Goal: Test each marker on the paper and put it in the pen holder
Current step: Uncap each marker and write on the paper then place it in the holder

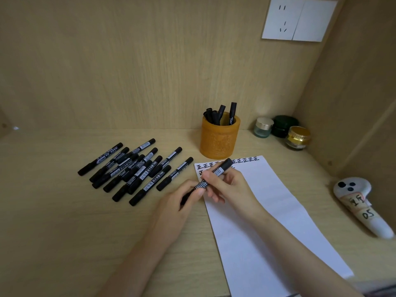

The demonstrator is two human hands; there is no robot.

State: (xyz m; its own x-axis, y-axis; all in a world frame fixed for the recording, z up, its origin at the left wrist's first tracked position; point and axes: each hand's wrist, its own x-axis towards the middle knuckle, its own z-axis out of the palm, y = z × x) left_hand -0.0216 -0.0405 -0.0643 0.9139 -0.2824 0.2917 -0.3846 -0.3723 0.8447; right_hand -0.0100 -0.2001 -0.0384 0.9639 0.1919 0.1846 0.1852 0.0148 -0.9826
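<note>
Black marker [216, 173] held in both hands, slanted over the top left corner of the paper [267, 211]. Left hand [182, 202] is curled round the lower end, thumb on the barrel. Right hand [227, 185] pinches the barrel around its middle, near the barcode label. The upper end points up-right, toward the pen holder [219, 139]. Cannot tell whether the cap is on or started off (the lower end is hidden inside the left hand).

The paper lies flat on the wooden bench [64, 232], angled, with a row of black characters along its top edge and a second row starting below, partly behind the hands.

The pen holder, an orange-brown carved cylinder, stands upright just beyond the paper's top edge, with several black markers [218, 115] standing in it.

A loose pile of markers [137, 170] lies left of the paper, mostly parallel, some overlapping.

Back right corner: three small jars, a clear one [264, 127], a dark green one [284, 125] and a gold-lidded one [297, 137]. A white handheld controller [360, 204] with taped labels lies right of the paper. A white socket plate [299, 19] sits on the back panel.
</note>
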